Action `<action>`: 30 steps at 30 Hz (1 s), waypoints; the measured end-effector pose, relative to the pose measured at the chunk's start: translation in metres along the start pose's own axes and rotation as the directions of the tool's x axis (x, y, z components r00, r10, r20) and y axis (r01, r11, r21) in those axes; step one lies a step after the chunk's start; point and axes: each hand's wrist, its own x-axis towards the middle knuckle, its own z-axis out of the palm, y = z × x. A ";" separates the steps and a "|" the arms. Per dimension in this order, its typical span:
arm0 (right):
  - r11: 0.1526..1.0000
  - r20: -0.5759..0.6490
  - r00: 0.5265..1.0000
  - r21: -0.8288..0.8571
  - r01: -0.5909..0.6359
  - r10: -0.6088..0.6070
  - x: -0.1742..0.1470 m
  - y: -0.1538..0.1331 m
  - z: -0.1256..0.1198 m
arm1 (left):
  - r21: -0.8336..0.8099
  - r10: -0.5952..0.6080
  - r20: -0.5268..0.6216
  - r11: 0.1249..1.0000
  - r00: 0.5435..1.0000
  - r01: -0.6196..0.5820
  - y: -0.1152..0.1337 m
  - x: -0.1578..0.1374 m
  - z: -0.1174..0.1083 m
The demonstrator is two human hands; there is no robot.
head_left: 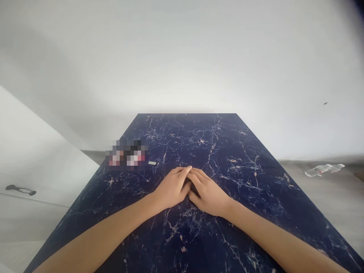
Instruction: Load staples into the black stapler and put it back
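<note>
Your left hand (170, 190) and right hand (214, 194) meet at the fingertips, fingers extended and loosely bent, resting over the dark blue marbled tabletop (184, 242). Beyond your left hand and off to its left lies a pixelated item (127, 155), with a pale strip (152, 163) just beside it, nearer your fingers. Well right of your right hand, past the tabletop's edge, lies a clear plastic item (318, 170).

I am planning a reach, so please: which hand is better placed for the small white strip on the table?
Probably the left hand: the small white strip lies beyond it, to its left. The right hand is farther away.
</note>
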 end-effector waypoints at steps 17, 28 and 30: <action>0.996 -0.013 1.000 -0.094 0.004 -0.005 -0.002 0.000 0.002 | 0.198 0.061 -0.193 0.980 0.979 -0.022 -0.001 -0.001 -0.004; 0.966 0.068 0.993 -0.237 0.107 -0.093 -0.003 0.003 0.003 | 0.535 0.160 -0.712 0.754 0.684 0.381 -0.123 -0.081 -0.125; 0.966 0.070 0.995 -0.243 0.089 -0.074 -0.002 0.003 0.003 | 0.460 -0.027 -0.701 0.747 0.712 0.481 -0.145 -0.097 -0.139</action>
